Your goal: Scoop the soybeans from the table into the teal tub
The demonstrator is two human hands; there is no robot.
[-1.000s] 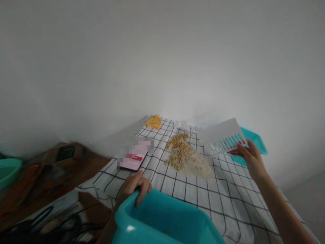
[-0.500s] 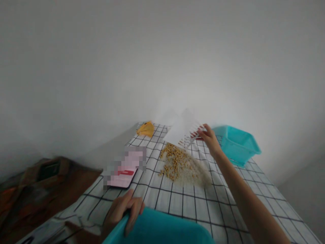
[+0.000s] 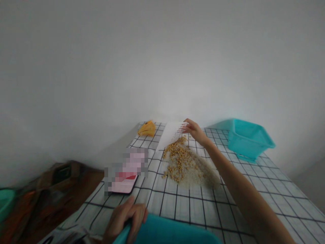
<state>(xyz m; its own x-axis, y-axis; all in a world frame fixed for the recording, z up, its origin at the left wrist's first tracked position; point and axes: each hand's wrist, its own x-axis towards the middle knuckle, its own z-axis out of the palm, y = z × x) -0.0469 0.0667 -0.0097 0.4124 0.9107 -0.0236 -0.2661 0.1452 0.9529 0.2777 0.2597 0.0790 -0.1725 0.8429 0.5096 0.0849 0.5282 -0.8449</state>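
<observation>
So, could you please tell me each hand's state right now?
Left hand: gripping the near teal basin.
Right hand: holding the white slotted card.

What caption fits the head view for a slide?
Right hand holds a white slotted card by the bean pile; left hand grips a teal tub.

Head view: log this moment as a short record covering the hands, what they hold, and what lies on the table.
left hand: grips the rim of the near teal basin
right hand: holds the white slotted card at the far end of the pile
pile: soybeans mixed with white grains, on the checked tablecloth
far teal basin: right of the pile, apart from it
phone: flat, left of the pile
orange object: far table edge, unidentifiable
</observation>
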